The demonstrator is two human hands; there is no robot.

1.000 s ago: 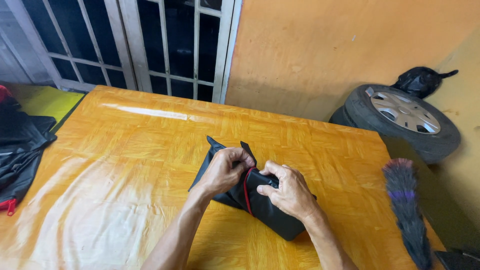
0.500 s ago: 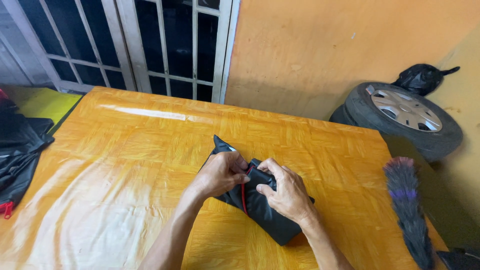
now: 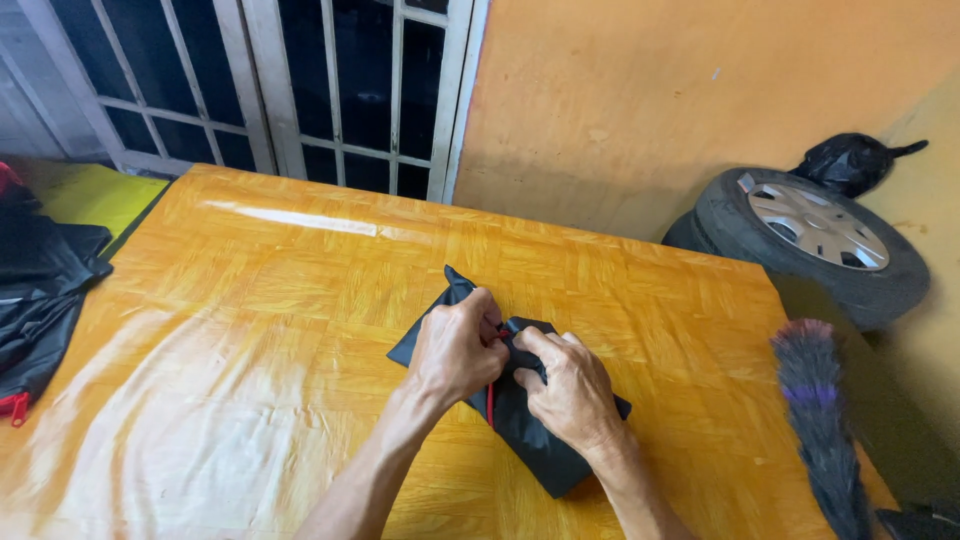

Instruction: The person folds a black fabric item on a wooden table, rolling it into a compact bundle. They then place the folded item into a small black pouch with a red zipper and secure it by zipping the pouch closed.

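With both hands, left (image 3: 455, 350) and right (image 3: 568, 388), pinching the small black fabric pouch (image 3: 520, 420) with its red cord (image 3: 490, 400) at centre frame, we should keep it flat on the glossy orange wooden surface (image 3: 250, 330).

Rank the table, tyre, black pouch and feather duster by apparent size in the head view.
1. Table, by far the largest.
2. Tyre.
3 and 4. Black pouch and feather duster: unsure. The hands cover part of the pouch, and the duster sits nearer the camera and is cut off.
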